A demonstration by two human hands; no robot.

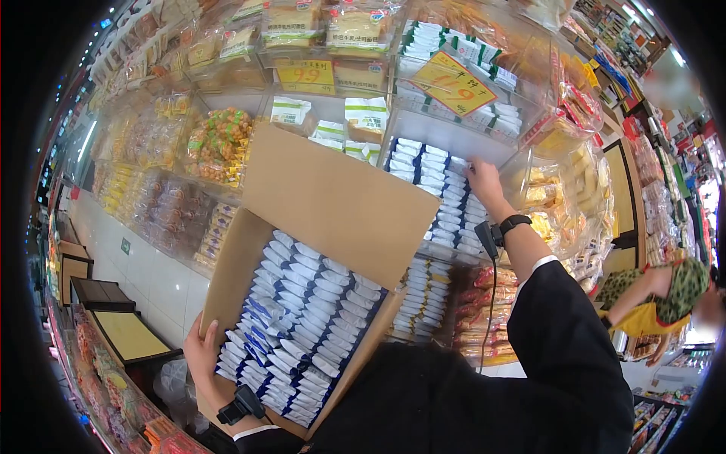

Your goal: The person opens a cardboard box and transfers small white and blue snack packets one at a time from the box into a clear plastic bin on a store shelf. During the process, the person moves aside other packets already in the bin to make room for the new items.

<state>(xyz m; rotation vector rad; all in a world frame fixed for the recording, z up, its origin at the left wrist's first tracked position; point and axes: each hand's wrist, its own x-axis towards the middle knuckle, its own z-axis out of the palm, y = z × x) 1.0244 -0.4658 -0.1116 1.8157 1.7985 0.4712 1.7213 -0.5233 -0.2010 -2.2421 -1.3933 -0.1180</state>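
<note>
My left hand (201,354) grips the left wall of an open cardboard box (325,189), its thumb over the edge. Rows of small white-and-blue snack packets (302,318) fill the box, which is tilted against my body with one flap raised. My right hand (485,181) reaches into a clear plastic bin (461,129) beyond the flap. Its fingers are curled at the back end of a row of matching packets (435,174). Whether a packet is between those fingertips is hidden. Each wrist wears a black strap device.
Clear bins of wrapped snacks surround the work, including orange bags (219,144) and red packs (484,318). Yellow price signs (455,83) hang on the bins above. A person in a camouflage top (654,295) stands at right. A cable (493,303) hangs from my right wrist.
</note>
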